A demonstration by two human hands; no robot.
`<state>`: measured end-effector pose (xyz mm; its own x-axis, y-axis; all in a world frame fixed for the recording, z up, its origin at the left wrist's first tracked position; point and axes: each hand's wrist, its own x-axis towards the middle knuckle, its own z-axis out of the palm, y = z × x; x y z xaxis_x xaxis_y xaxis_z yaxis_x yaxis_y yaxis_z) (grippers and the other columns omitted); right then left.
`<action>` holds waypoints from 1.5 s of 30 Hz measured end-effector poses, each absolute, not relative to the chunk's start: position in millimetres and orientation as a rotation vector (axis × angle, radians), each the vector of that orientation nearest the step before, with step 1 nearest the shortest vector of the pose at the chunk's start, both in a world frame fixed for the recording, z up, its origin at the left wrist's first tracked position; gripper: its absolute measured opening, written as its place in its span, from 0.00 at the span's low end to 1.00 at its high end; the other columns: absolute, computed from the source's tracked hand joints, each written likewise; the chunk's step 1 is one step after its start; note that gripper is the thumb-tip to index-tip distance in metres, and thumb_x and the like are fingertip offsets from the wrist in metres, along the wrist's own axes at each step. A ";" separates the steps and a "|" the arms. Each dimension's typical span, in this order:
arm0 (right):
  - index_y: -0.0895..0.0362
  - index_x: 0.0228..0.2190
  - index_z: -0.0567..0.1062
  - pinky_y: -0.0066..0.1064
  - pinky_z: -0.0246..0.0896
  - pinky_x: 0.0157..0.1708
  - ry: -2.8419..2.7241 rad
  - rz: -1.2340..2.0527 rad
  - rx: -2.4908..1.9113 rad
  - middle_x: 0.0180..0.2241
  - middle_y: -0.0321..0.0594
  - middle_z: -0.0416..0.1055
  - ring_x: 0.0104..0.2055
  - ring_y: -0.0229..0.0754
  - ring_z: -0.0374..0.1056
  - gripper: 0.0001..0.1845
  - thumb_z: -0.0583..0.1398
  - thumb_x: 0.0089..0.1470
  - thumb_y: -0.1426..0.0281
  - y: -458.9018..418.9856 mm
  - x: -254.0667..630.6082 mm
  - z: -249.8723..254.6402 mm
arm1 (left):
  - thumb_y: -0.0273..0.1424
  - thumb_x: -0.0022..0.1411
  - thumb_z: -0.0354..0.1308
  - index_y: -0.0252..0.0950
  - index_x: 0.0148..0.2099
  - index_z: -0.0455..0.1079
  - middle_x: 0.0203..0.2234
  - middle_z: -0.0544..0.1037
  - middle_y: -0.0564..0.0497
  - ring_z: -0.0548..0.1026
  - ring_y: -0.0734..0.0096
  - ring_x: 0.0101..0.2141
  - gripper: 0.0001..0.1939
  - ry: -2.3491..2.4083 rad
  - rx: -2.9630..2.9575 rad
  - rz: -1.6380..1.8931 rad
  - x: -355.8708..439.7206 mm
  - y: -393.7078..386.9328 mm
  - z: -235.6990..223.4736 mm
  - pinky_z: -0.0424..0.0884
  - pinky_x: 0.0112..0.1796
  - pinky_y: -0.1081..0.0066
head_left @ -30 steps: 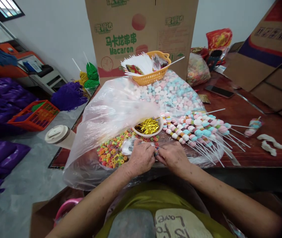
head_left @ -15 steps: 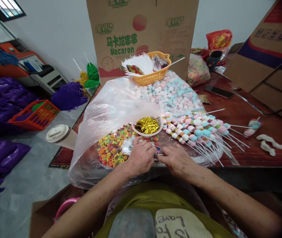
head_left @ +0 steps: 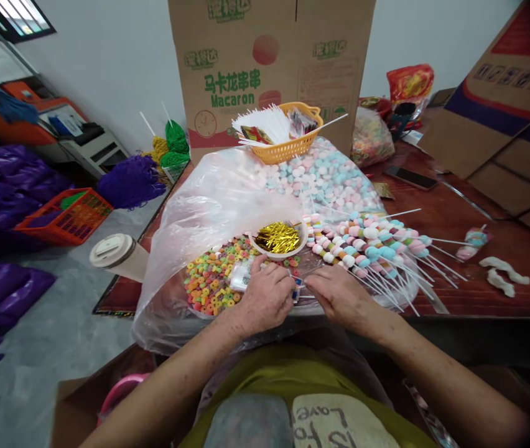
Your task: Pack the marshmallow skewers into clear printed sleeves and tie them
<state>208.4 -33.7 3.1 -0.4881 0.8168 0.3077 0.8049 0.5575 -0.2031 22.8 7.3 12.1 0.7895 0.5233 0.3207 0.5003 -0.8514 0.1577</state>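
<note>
My left hand (head_left: pixel 269 295) is closed around a small clear plastic packet (head_left: pixel 241 275) with printed marks, its other end showing past my fingers. A thin white stick (head_left: pixel 306 297) juts out to the right from below that hand. My right hand (head_left: pixel 342 295) is beside the packet's right end with its fingers curled together; what they pinch is hidden. Ring-shaped coloured cereal (head_left: pixel 209 280) lies in a heap left of my hands. Just beyond them stands a white bowl (head_left: pixel 288 255) of gold twist ties (head_left: pixel 278 238). Marshmallow skewers (head_left: pixel 372 242) are piled to the right.
A yellow basket (head_left: pixel 288 151) of white sticks stands behind loose marshmallows (head_left: pixel 330 177) on plastic sheeting (head_left: pixel 176 218). A large carton (head_left: pixel 274 62) rises behind it. A lidded cup (head_left: pixel 118 255) is at the left edge; a phone (head_left: pixel 412 177) lies at right.
My right hand has shifted slightly right, opening a small gap from the left hand and baring more of the white stick. The left hand keeps hold of the packet.
</note>
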 end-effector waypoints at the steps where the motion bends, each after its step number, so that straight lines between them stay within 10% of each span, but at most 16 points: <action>1: 0.60 0.26 0.71 0.31 0.48 0.31 -2.448 0.041 -1.332 0.26 0.43 0.69 0.30 0.40 0.61 0.11 0.50 0.53 0.77 -33.1 204.6 3.6 | 0.27 0.55 0.48 0.36 0.32 0.66 0.29 0.73 0.49 0.67 0.66 0.34 0.07 0.823 2.908 0.560 25.0 6.0 12.0 0.50 0.50 0.56; 14: 0.59 0.26 0.70 0.28 0.49 0.29 -2.293 0.336 -1.369 0.24 0.40 0.67 0.28 0.38 0.61 0.15 0.48 0.58 0.70 -25.1 235.6 28.0 | 0.38 0.60 0.52 0.37 0.51 0.67 0.45 0.74 0.46 0.70 0.63 0.45 0.18 0.737 2.356 0.490 2.4 33.1 26.9 0.62 0.46 0.67; 28: 0.59 0.24 0.69 0.30 0.50 0.30 -2.466 0.234 -1.412 0.24 0.40 0.68 0.28 0.40 0.61 0.11 0.50 0.53 0.75 -24.0 208.6 14.2 | 0.30 0.55 0.52 0.36 0.22 0.71 0.19 0.73 0.54 0.68 0.72 0.26 0.12 0.917 2.014 0.740 39.4 11.5 6.0 0.62 0.38 0.68; 34: 0.61 0.43 0.67 0.39 0.56 0.42 -1.916 -0.037 -1.409 0.41 0.51 0.66 0.44 0.49 0.60 0.14 0.53 0.55 0.69 -24.5 213.8 8.6 | 0.39 0.48 0.58 0.32 0.27 0.73 0.13 0.69 0.55 0.62 0.78 0.16 0.13 1.107 1.295 0.838 38.8 20.3 0.0 0.60 0.21 0.76; 45: 0.57 0.29 0.67 0.29 0.57 0.32 -1.986 0.464 -1.123 0.29 0.38 0.61 0.32 0.38 0.59 0.06 0.51 0.55 0.74 -22.6 191.1 3.9 | 0.39 0.44 0.64 0.32 0.27 0.75 0.18 0.73 0.54 0.66 0.78 0.19 0.13 1.052 1.139 0.873 36.3 13.4 0.8 0.63 0.22 0.77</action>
<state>191.1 -22.6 3.9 -0.2950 0.8387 0.4578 0.5492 0.5409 -0.6371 36.3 13.4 0.8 0.2876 0.9369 -0.1990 -0.0230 0.2145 0.9765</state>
